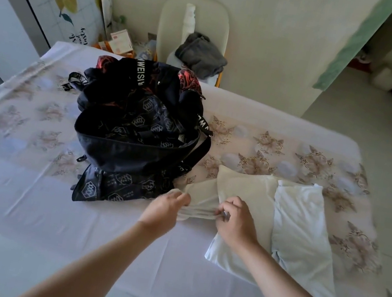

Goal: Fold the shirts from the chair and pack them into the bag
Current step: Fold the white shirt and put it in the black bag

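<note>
A cream shirt (243,185) lies on the table (13,181), to the right of the black bag (137,135) and on the near half of the flowered cloth. Its long axis runs from the far side toward the person, with the near end leaning slightly right. One part of it, which looks like a sleeve, stretches out leftward until it touches the base of the bag.

The left hand (169,206) pinches the outer end of that stretched part with curled fingers. The right hand (237,221) grips the same part closer to the shirt's body, so the fabric is bunched between the two hands.

A pale blue shirt (304,227) lies folded along the cream one's right side, overlapping it, with its long axis also running far to near.

The bag stands open at the top. Behind the table, a grey garment (200,56) rests on the seat of the chair (167,20).
</note>
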{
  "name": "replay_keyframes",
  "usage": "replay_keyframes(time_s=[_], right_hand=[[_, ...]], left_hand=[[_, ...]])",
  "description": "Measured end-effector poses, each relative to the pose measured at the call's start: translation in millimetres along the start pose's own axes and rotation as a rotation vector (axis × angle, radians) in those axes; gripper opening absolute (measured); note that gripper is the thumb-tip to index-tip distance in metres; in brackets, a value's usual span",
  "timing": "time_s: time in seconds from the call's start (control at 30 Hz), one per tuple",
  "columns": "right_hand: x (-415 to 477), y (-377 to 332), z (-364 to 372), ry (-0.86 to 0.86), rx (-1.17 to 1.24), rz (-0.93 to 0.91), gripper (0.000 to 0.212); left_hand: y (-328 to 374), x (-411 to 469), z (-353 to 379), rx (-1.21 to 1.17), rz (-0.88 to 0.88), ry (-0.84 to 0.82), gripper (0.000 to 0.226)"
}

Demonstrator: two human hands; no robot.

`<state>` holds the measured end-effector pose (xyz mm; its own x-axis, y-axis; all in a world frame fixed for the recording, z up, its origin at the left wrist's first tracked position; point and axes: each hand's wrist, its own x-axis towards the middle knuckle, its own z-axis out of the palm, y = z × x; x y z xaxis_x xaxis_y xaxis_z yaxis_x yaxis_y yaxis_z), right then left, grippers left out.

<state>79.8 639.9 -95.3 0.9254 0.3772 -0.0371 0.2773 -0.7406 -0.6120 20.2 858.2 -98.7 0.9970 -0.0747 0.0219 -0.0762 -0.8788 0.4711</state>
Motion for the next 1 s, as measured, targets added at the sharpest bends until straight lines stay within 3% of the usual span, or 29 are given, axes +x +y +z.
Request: replay_keyframes(time_s=[0.1,0.17,0.23,0.4,0.5,0.63,0.73,0.83,0.93,1.0], right_hand=[[-3,-2,2,-0.035,-0.133,-0.179,0.018],[-6,-8,7,-0.131,-0.255,-0.291,0.018],[-8,-14,15,-0.227,-0.376,-0.369,0.016],[-9,-24,31,-0.294,-0.469,-0.454,0.013],[-8,-21,44,-0.283,-0.533,-0.455,0.031],[2,-25,52,-0.201,-0.595,-0.44,0.026],[6,-27,41,-0.181,-0.428,-0.453,0.022],[4,-29,13,-0.091,-0.105,-0.209,0.008],[-6,-24,-20,0.066,0.297,0.243,0.013],[-13,-6,-33,0.165,0.511,0.549,0.011]], left_hand=[[-12,6,-24,0.099,-0.037,-0.044,0.043],[-7,9,-37,0.238,-0.07,-0.311,0.038],[2,12,-39,0.412,-0.001,-0.44,0.033],[11,29,-24,0.429,0.062,-0.339,0.042],[13,40,-16,0.568,-0.015,-0.365,0.049],[16,58,-20,0.725,-0.027,-0.415,0.032],[20,73,-36,0.705,0.061,-0.378,0.019],[28,93,-60,0.388,0.017,-0.357,0.013],[52,123,-80,-0.154,-0.2,-0.386,0.028],[74,144,-74,-0.473,-0.299,-0.319,0.035]])
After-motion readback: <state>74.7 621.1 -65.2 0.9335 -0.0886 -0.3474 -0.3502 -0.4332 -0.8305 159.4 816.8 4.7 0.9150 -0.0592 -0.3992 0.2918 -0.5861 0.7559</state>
